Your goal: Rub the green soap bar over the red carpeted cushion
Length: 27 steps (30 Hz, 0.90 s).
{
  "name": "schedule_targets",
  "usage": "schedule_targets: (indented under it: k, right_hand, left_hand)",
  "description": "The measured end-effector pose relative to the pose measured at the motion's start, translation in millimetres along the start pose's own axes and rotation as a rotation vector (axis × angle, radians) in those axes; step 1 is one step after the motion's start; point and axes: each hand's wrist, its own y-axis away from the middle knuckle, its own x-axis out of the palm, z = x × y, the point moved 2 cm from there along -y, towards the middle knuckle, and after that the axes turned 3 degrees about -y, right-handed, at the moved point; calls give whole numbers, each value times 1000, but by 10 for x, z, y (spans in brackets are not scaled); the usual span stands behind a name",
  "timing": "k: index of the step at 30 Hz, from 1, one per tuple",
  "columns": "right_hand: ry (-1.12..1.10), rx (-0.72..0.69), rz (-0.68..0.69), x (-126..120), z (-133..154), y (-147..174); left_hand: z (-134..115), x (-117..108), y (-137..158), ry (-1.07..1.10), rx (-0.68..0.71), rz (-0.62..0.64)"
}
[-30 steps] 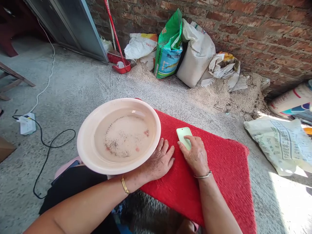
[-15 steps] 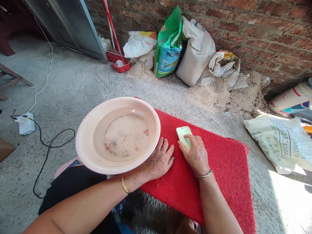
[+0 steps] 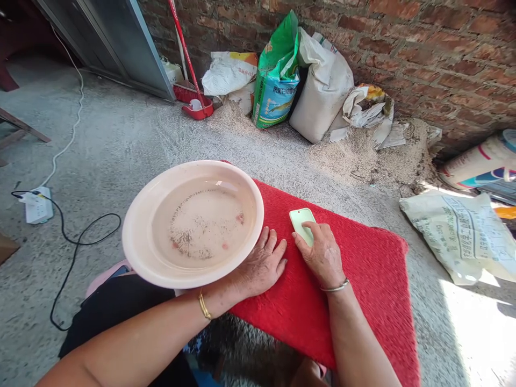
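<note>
A red fuzzy cloth [image 3: 371, 285] covers a low surface in front of me. My left hand [image 3: 264, 263] lies flat on it, fingers stretched out, beside a wide pale pink basin [image 3: 139, 236]. The basin holds clear water with dark specks and a few reddish bits at the bottom. My right hand [image 3: 322, 252] rests on a pale green, flat, rounded piece [image 3: 301, 217] with a small hole at its far end. The index finger bends over its top and the thumb lies along its near left side; the palm hides the rest.
Against the brick wall stand a green feed bag [image 3: 276, 80] and a white sack [image 3: 322, 86], with spilled grain [image 3: 342, 156] around them. A red dustpan [image 3: 199, 110], a power strip [image 3: 39, 207] with cables, a tipped bucket [image 3: 479, 161] and a flat sack [image 3: 463, 234] are on the floor.
The whole view has shifted slightly, so everything sits a little further left. Both hands, the basin and the green piece keep their places on the cloth.
</note>
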Motion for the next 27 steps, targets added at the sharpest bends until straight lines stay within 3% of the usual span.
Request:
schedule_targets:
  k: [27]
  right_hand:
    - [6,1,25,-6,-12,1]
  left_hand:
    - [5,12,7,-10,12,4]
